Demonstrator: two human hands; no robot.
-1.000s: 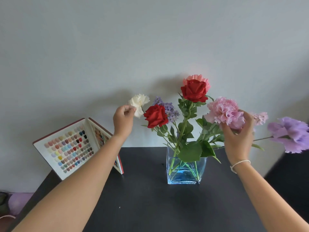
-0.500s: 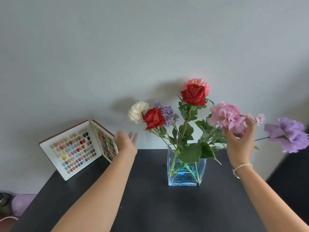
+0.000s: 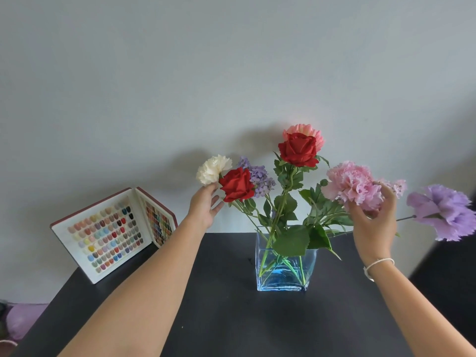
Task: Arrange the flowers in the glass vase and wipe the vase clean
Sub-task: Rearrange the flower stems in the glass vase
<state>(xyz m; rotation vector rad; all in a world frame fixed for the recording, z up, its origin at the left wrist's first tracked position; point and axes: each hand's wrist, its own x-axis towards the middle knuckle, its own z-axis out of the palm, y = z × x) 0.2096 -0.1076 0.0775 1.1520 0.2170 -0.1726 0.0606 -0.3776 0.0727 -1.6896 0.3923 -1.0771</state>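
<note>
A square blue-tinted glass vase (image 3: 284, 273) stands on the black table (image 3: 231, 318), holding several flowers. A white carnation (image 3: 213, 169) and a low red rose (image 3: 236, 185) lean left, with lilac sprigs (image 3: 257, 179) behind. A tall red rose (image 3: 297, 149) rises in the middle, a coral bloom behind it. A big pink peony (image 3: 351, 185) and a purple carnation (image 3: 441, 211) lean right. My left hand (image 3: 204, 207) is open, its fingers touching just under the white carnation and low rose. My right hand (image 3: 373, 222) cups the underside of the pink peony with loosely curled fingers.
An open red-edged case of coloured nail samples (image 3: 110, 234) leans against the grey wall at the table's back left. A purple object (image 3: 22, 320) lies on the floor at lower left. The table's right edge falls away near the purple carnation.
My left hand dropped away from the white carnation to table height, then rose back to the white carnation and low red rose. My right hand stayed at the pink peony.
</note>
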